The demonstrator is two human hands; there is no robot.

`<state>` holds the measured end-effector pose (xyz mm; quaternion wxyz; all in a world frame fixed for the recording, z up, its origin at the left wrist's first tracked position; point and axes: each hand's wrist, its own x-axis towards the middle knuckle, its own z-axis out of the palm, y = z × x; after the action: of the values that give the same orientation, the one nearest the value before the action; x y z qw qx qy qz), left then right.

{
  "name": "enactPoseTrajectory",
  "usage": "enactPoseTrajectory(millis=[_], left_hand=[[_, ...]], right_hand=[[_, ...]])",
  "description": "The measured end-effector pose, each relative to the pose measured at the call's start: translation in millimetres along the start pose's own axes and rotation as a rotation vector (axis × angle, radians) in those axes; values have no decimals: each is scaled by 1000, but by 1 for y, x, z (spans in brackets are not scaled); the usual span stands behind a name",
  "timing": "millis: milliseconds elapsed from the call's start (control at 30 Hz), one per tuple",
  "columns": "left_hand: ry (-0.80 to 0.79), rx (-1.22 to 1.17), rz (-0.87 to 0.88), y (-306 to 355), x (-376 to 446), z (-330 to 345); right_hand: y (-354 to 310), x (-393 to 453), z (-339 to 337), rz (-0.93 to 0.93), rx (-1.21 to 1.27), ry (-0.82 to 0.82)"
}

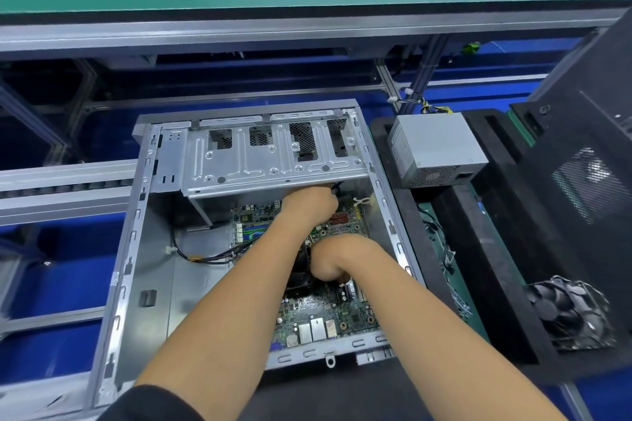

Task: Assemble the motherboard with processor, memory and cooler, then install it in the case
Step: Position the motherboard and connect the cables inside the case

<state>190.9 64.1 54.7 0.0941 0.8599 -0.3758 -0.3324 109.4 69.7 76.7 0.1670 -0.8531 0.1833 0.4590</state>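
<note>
— Head view: where does your motherboard (328,311) sit?
— Flat inside the open case (136,249), under your arms.
— And your hands?
— Your left hand (309,205) reaches under the drive cage (270,161) and pinches a black cable (337,187). Your right hand (330,260) is curled over the cooler (301,270); I cannot tell whether it grips it.

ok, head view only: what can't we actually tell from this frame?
- Left hand: fingers tucked under the drive cage; what they hold, if anything, is hidden.
- Right hand: fingers curl down out of sight, so its grip is unclear.
- Cooler: mostly covered by both forearms; seating not visible.
- Motherboard: the processor and most of the memory area are blocked by the arms.
- Loose fan, lower right: blurred.
</note>
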Motion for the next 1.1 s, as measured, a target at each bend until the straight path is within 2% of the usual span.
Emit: enactPoseTrajectory(millis=[67,167,433,700,867,967,1100], left_hand=[[12,57,-26,-3,6,1],[-38,55,-155,-7,8,-2],[96,40,7,-24,8,8],[28,73,153,-37,2,-2],[-20,267,216,-37,2,-1],[-107,308,206,-33,5,3],[9,340,177,-28,8,5]], right_hand=[[0,1,1,19,27,8],[1,1,2,44,73,25],[10,10,5,226,229,215],[12,30,-7,438,381,415],[12,35,-10,488,395,323],[13,36,-10,481,394,358],[16,39,-3,487,433,439]])
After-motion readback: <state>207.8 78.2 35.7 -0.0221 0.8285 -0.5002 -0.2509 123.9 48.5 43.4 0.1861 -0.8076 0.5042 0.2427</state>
